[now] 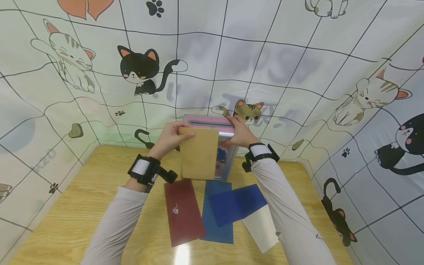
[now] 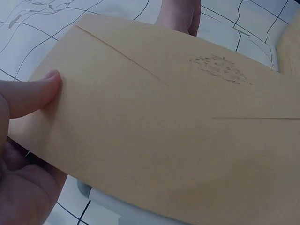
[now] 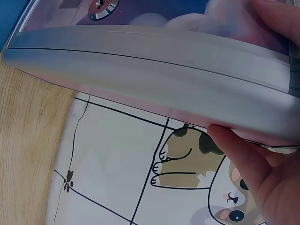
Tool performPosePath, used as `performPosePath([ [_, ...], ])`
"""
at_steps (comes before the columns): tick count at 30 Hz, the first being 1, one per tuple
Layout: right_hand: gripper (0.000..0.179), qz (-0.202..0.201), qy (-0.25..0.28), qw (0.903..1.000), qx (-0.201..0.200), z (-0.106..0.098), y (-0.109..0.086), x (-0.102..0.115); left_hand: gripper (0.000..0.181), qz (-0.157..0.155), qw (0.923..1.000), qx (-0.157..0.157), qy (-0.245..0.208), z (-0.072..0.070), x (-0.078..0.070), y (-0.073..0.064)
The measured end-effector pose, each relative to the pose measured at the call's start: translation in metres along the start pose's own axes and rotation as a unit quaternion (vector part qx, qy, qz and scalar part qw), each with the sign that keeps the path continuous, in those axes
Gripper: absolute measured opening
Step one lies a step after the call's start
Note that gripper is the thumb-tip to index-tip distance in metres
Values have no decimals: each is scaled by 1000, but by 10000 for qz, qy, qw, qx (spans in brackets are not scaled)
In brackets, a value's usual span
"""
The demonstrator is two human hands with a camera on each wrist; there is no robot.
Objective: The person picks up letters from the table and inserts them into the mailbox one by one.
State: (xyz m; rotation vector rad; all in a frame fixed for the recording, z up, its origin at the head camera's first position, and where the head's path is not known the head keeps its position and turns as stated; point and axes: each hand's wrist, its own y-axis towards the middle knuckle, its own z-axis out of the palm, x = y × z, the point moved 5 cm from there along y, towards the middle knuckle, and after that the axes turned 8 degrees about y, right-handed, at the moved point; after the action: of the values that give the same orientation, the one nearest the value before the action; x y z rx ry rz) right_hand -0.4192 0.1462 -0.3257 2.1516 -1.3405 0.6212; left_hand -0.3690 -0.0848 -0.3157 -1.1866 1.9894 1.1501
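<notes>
The left hand [image 1: 173,135] pinches the upper left corner of a smooth tan paper envelope [image 1: 199,154], held in front of a boxy, pink-topped container [image 1: 222,162] with a silvery rim, whose upper right edge the right hand [image 1: 241,132] clasps between thumb and fingers. The container's long slot [image 1: 212,123] shows beyond the envelope's top edge, and the wood-grain table [image 1: 73,195] reaches out on both sides. Nearer lie flat dark red [image 1: 183,213], blue and cream sheets, with a wrinkled cat-print backdrop [image 1: 205,59] behind.

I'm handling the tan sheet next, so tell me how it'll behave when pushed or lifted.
The tan sheet is probably light, looking thin and pinched near its edge by the left hand. It seems moderately stiff, appearing flat in the head view. Pushed edge-on, it might flex, since its edges look bowed up close.
</notes>
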Motion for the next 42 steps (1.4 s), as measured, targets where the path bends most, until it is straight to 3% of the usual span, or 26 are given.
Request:
performPosePath([
  [7, 113, 3, -41, 10000, 14, -1, 0, -1, 24, -85, 9998, 110, 118, 6, -3, 4],
  [24, 113, 10, -11, 10000, -11, -1, 3, 1, 23, -85, 9999, 7, 100, 5, -12, 8],
  [31, 112, 16, -45, 10000, -49, 0, 3, -1, 23, 268, 9987, -186, 397, -7, -34, 22],
  [37, 111, -27, 26, 10000, 22, 3, 3, -4, 22, 284, 9990, -291, 161, -21, -57, 34],
  [42, 110, -83, 48, 9999, -32, 1, 4, -5, 23, 500, 9982, -325, 93, -31, -80, 45],
])
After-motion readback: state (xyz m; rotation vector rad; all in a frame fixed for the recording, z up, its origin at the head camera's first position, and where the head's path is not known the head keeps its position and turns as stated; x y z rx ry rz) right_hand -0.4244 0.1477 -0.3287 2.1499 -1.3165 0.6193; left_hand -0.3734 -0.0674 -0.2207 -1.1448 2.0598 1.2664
